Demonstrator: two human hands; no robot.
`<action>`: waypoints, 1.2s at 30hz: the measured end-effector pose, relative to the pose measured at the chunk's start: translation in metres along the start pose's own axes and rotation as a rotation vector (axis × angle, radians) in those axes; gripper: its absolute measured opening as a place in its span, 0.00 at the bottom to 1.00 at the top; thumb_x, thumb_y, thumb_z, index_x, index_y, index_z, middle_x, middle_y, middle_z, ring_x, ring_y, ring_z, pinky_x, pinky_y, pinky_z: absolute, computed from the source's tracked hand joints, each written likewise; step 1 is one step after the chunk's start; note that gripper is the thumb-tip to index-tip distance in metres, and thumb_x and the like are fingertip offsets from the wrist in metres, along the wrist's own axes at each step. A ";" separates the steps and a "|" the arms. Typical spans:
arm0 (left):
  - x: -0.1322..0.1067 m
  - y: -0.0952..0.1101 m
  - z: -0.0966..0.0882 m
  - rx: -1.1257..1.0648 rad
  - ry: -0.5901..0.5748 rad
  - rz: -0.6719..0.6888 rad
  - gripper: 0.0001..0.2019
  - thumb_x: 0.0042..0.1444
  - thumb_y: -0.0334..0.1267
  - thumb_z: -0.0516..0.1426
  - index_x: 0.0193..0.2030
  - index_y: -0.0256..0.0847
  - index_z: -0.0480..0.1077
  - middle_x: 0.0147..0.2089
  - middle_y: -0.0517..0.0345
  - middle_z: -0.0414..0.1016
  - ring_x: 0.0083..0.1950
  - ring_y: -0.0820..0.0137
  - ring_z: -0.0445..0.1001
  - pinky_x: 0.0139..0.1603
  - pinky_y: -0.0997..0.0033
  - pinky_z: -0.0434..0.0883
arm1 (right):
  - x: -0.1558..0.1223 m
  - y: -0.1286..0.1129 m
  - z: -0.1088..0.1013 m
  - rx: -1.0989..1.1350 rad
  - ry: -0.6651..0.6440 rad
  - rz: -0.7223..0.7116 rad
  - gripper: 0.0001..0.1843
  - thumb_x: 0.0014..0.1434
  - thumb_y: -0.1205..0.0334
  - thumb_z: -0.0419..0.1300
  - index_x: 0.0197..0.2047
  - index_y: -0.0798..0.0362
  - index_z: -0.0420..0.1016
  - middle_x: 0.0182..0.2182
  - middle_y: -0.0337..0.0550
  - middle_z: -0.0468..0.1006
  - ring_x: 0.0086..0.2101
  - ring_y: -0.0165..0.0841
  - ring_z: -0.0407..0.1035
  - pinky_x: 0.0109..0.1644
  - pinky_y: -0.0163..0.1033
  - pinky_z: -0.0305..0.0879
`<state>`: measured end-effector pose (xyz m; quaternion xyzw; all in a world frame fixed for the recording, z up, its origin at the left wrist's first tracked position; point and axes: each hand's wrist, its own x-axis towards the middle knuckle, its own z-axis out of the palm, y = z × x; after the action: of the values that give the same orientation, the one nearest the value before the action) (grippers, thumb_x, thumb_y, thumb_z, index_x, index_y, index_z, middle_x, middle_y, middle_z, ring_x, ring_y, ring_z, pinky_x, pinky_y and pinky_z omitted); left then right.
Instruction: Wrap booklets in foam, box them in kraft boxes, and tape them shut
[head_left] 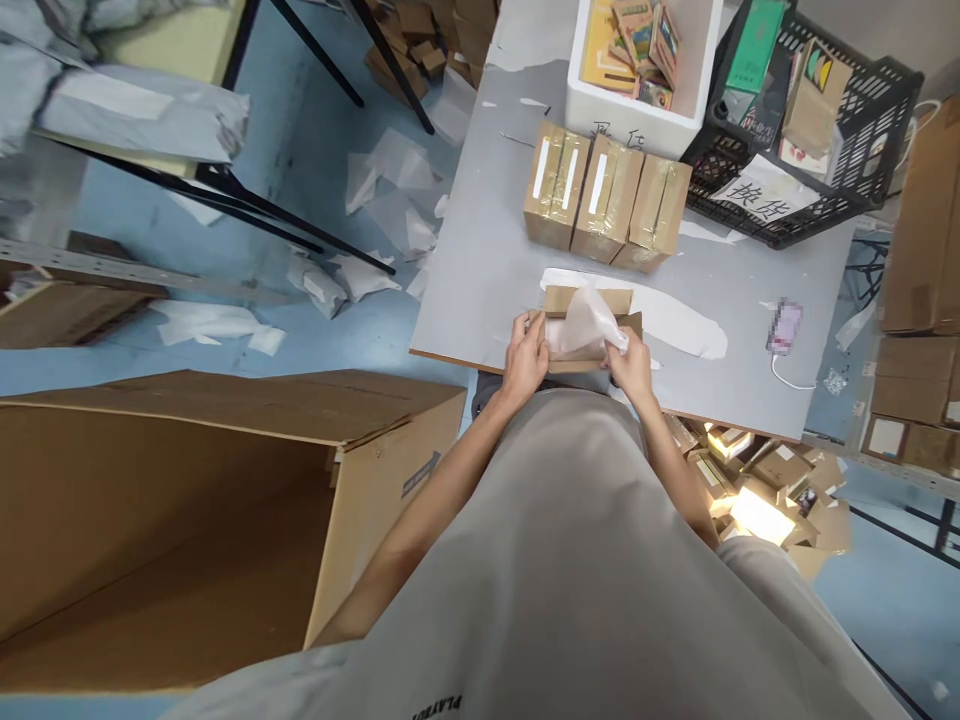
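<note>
A small open cardboard box (556, 298) lies at the near edge of the table, its flaps spread. White wrapping paper (589, 322) bulges up out of it. My left hand (526, 356) is closed on the box's left side. On the other side my right hand (631, 366) pinches the white paper at the box's right end. Whatever lies under the paper is hidden. Just behind the box is a long white sheet (682, 322), flat on the table.
Three taped cartons (606, 200) stand in a row behind, before a white bin (637, 125) and a black crate (862, 190). A phone (785, 326) with a cable lies at right. A large open carton (397, 500) stands at left; small boxes (780, 470) are heaped below right.
</note>
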<state>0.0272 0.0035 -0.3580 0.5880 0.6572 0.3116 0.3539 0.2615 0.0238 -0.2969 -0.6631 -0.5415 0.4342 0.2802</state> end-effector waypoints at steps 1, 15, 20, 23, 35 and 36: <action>0.001 0.001 -0.001 0.000 -0.013 0.020 0.32 0.68 0.33 0.57 0.79 0.43 0.68 0.80 0.38 0.65 0.81 0.47 0.69 0.82 0.44 0.71 | 0.003 -0.002 0.002 0.057 0.021 0.014 0.13 0.65 0.46 0.61 0.46 0.44 0.72 0.24 0.31 0.77 0.25 0.42 0.79 0.37 0.45 0.77; 0.014 -0.004 0.007 0.012 0.010 0.038 0.35 0.68 0.31 0.54 0.82 0.38 0.62 0.83 0.36 0.63 0.86 0.48 0.62 0.88 0.42 0.61 | 0.009 -0.047 0.003 0.595 0.050 0.037 0.18 0.64 0.41 0.66 0.39 0.44 0.70 0.19 0.29 0.73 0.21 0.35 0.75 0.30 0.40 0.76; 0.014 -0.012 0.007 -0.011 0.023 0.017 0.33 0.69 0.34 0.54 0.81 0.40 0.64 0.81 0.36 0.65 0.84 0.49 0.63 0.87 0.42 0.61 | 0.016 -0.058 -0.010 0.608 0.139 0.020 0.17 0.64 0.41 0.66 0.35 0.45 0.72 0.21 0.34 0.73 0.25 0.40 0.77 0.31 0.45 0.78; 0.013 -0.013 0.005 0.023 0.044 0.001 0.33 0.67 0.32 0.56 0.80 0.41 0.65 0.81 0.36 0.65 0.83 0.48 0.65 0.86 0.40 0.64 | 0.016 -0.065 -0.017 0.616 0.139 0.018 0.19 0.64 0.40 0.67 0.35 0.45 0.73 0.22 0.35 0.74 0.25 0.40 0.77 0.31 0.47 0.79; 0.027 0.049 -0.016 -0.008 -0.276 0.206 0.15 0.65 0.34 0.61 0.55 0.44 0.83 0.60 0.47 0.85 0.60 0.54 0.84 0.65 0.55 0.80 | 0.000 -0.104 -0.027 0.744 0.030 -0.013 0.19 0.62 0.43 0.73 0.39 0.48 0.76 0.24 0.36 0.76 0.27 0.38 0.79 0.31 0.43 0.78; 0.028 0.050 -0.016 -0.030 -0.278 0.194 0.11 0.65 0.34 0.60 0.49 0.44 0.84 0.55 0.49 0.87 0.55 0.56 0.85 0.60 0.59 0.81 | -0.001 -0.105 -0.028 0.745 0.053 -0.037 0.19 0.63 0.42 0.73 0.40 0.48 0.76 0.25 0.36 0.77 0.28 0.38 0.80 0.31 0.42 0.79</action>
<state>0.0405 0.0373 -0.3106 0.6809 0.5372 0.2698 0.4184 0.2368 0.0525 -0.1953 -0.5168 -0.3508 0.5792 0.5238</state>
